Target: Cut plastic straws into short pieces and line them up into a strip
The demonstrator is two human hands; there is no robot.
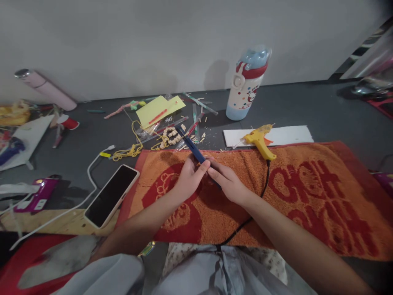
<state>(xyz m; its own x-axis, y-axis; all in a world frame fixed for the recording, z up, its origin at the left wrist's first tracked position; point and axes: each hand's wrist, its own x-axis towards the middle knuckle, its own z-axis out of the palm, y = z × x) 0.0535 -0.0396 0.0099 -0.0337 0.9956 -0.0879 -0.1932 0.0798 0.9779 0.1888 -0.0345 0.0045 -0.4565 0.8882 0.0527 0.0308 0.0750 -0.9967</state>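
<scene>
Both hands meet above an orange-and-red towel (233,217), closed around a dark blue box cutter (194,149) whose front end points up and to the left. My left hand (190,177) grips it from the left, thumb laid along its body. On the other side, my right hand (226,180) wraps its lower part, and the end of the handle sticks out beneath. Just past the cutter's front end lie small pale chunky pieces (168,137) in a curved row. Fingers cover the middle of the cutter.
A yellow glue gun (260,141) rests on a white board (290,135), its black cord crossing the towel. Behind stands a water bottle (247,88). To the left are a phone (112,196), white cable (92,172), yellow yarn (127,152), yellow paper (159,110) and a pink flask (46,88).
</scene>
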